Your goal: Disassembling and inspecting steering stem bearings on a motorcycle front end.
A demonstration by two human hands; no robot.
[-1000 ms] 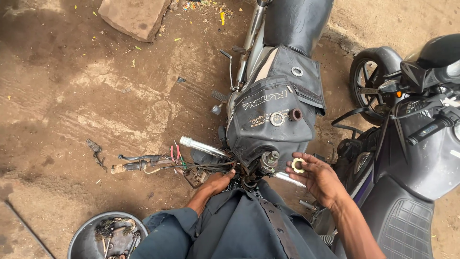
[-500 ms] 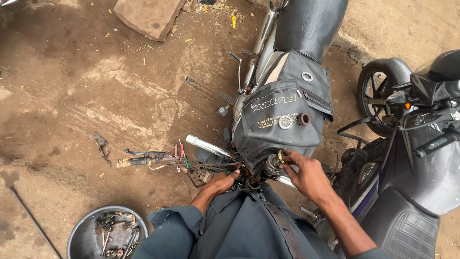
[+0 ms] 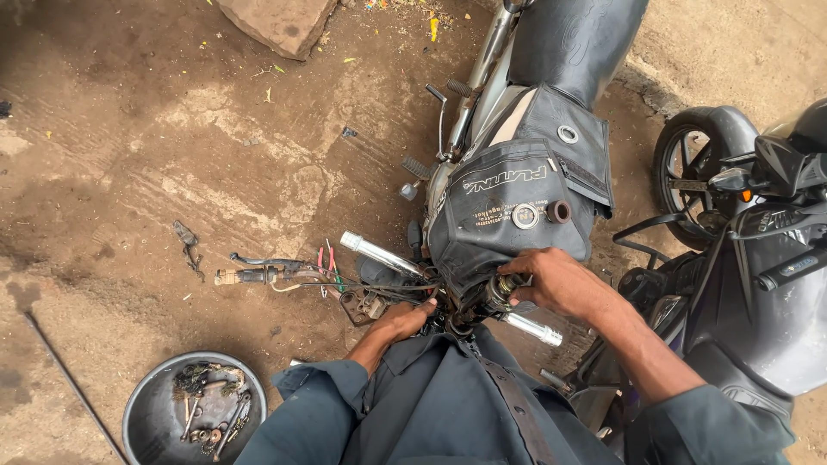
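Right hand (image 3: 558, 282) fingers closed around the dark round steering-stem fitting (image 3: 498, 295) just below the black padded tank cover (image 3: 517, 202), left hand (image 3: 405, 319) gripping loose wires beside it; slip risks pinched wiring.

Stone slab (image 3: 277, 23); parts bowl (image 3: 146, 409); scooter (image 3: 758, 284).

Down at the front of the motorcycle (image 3: 517, 198), the steering stem (image 3: 498, 293) stands just below the padded black tank cover (image 3: 517, 194), a short dark cylinder with a metal top, tilted slightly right. Chrome fork tubes (image 3: 379, 253) jut out either side of it, one up-left, one down-right. A tangle of black wires (image 3: 388, 291) spills left of the stem, red and green strands showing at the far end.
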